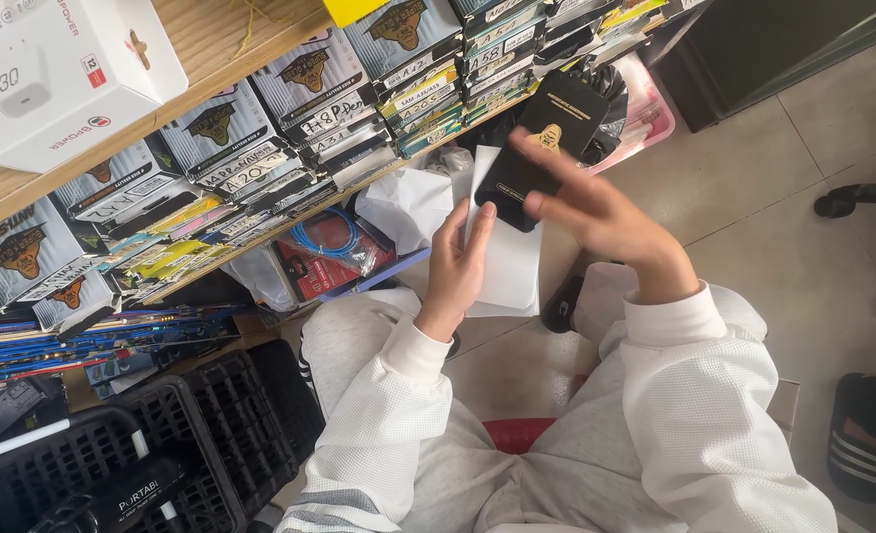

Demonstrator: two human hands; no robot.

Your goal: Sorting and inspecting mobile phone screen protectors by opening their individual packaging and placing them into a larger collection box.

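**Handling a slim black package over a white sleeve**

Holding both items in front of the shelf, the person sits low on a red stool [517, 434] with knees apart. The left hand [458, 262] is closed in a light pinch, thumb against fingers, on the edge of a flat white paper sleeve [507, 262], which hangs upright between the knees. The right hand [601, 212] is largely open: its fingers are spread and extended, and its fingertips rest against the face of a slim black rectangular package with a gold emblem [542, 148]. Whether the thumb clamps the package from behind cannot be seen. The package stands tilted, its lower end overlapping the top of the sleeve.

To do this well, in my judgement:
1. Keep the sleeve's edge pinched firmly so it stays taut.
2. Align the package's lower end squarely with the sleeve.
3. Support the package by its edges, not its face.

Beside the hands, a wooden shelf [201, 44] carries rows of similar flat boxes [260, 148]; black plastic crates [211, 424] stand below.
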